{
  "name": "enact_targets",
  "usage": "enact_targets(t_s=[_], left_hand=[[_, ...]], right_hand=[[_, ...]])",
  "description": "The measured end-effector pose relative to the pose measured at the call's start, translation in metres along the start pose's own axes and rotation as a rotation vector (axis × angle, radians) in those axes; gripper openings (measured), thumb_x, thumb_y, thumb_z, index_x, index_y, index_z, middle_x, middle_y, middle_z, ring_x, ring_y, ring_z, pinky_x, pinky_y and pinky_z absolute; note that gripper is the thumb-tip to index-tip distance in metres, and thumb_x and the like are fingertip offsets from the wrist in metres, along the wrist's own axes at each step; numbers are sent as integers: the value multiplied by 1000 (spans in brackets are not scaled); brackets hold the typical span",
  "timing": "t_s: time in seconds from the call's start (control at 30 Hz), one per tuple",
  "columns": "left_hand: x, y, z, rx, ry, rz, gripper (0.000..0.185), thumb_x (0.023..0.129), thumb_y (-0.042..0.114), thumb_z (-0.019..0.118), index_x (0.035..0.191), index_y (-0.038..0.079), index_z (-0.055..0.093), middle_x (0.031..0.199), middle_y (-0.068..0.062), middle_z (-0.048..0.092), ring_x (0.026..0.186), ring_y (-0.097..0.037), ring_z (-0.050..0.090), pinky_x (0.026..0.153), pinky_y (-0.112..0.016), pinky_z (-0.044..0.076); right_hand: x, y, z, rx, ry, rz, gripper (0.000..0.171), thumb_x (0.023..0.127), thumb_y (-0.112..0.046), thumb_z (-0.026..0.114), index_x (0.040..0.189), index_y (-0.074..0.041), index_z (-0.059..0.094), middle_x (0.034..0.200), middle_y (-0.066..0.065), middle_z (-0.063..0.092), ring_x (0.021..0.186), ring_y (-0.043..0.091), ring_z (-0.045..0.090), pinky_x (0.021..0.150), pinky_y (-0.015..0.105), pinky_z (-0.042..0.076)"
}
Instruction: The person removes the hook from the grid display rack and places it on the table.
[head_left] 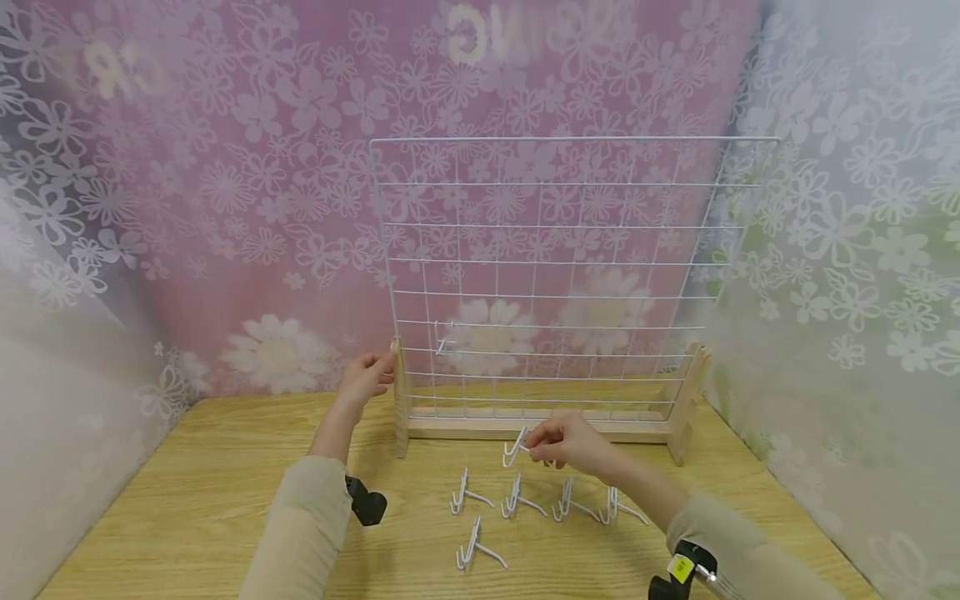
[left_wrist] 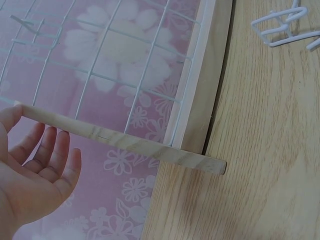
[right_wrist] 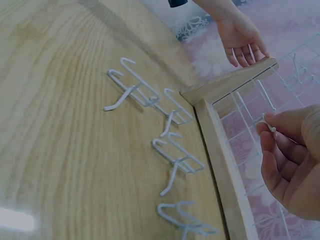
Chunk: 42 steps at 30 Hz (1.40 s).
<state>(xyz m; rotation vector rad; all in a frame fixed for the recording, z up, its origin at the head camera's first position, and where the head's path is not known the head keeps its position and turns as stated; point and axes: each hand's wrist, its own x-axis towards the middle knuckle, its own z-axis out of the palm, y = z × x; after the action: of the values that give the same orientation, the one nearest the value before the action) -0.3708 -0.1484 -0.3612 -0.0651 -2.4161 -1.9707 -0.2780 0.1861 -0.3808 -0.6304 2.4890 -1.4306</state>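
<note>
A white wire grid panel [head_left: 534,261] stands upright in a wooden stand [head_left: 540,429]. My left hand [head_left: 365,379] is at the top of the stand's left post [left_wrist: 115,140], thumb on its end and the other fingers bent along its outer side. Between thumb and fingertips my right hand [head_left: 573,442] pinches a white double-wire hook [head_left: 515,447] by its prong, in front of the stand's base. That hook's two wires [right_wrist: 243,107] overlap the grid in the right wrist view. Another white hook [head_left: 444,340] hangs low on the grid's left side.
Several more white hooks [head_left: 513,497] lie on the wood-grain table [head_left: 240,467] in front of the stand, one hook [head_left: 474,543] nearer the front. Flower-patterned curtains [head_left: 247,208] close in the back and both sides.
</note>
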Motion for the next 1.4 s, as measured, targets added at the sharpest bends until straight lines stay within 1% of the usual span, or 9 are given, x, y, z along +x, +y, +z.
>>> enact_targets(t_s=[0.13,0.33,0.47,0.6,0.87,1.0,1.07,1.2,1.4], left_hand=[[1,0,0,-16,12,-2,47,96,37,50,119,-4,52,109,-19,54,104,-33,53,90,-43,45],[-1,1,2,-23,23,-7,46,96,37,50,118,-4,53,108,-18,54,104,-33,52,90,-43,44],[-1,0,3,-37,29,-17,45,96,36,50,117,-4,53,108,-18,53,102,-32,52,89,-41,46],[-2,0,4,-55,36,-19,44,96,36,51,114,-4,53,105,-16,52,98,-30,53,88,-41,47],[-2,-3,5,-108,33,-16,45,96,36,51,112,-6,52,102,-16,51,95,-29,52,94,-48,42],[-1,-3,6,-113,37,-12,44,96,35,51,112,-6,52,102,-16,52,94,-28,52,94,-49,42],[-1,-3,7,-116,39,-12,43,96,35,51,111,-6,52,101,-15,52,94,-29,52,93,-49,42],[-1,-3,7,-112,49,-13,41,96,33,51,110,-6,52,99,-14,52,94,-30,52,90,-45,46],[0,-3,6,-104,53,-19,42,96,34,51,110,-5,53,99,-14,52,93,-27,53,89,-43,47]], right_hand=[[-8,7,3,-12,-33,-5,14,87,-11,64,95,0,67,81,11,64,69,15,54,58,32,49],[-19,12,6,21,-48,-6,19,87,-10,64,96,6,65,79,11,63,67,15,54,57,30,49],[-22,14,8,17,-41,-4,15,86,-8,65,94,4,66,77,11,63,65,17,54,55,27,48],[-24,16,9,-9,-44,2,16,86,-10,65,94,3,66,78,9,64,67,17,55,56,26,48],[-30,19,12,1,-54,-13,19,86,-11,65,96,5,64,81,14,63,68,19,56,57,24,47],[-32,23,15,17,-60,-7,14,85,-6,65,94,4,65,78,12,63,65,13,55,55,21,46],[-34,26,16,42,-74,-9,13,84,-4,65,93,6,65,77,12,63,62,10,53,53,20,45],[-37,30,20,73,-106,-8,12,83,-3,66,90,6,66,75,15,63,59,8,51,52,19,43],[-43,33,27,74,-149,-12,10,83,-4,67,88,5,67,73,10,63,58,6,51,51,19,43]])
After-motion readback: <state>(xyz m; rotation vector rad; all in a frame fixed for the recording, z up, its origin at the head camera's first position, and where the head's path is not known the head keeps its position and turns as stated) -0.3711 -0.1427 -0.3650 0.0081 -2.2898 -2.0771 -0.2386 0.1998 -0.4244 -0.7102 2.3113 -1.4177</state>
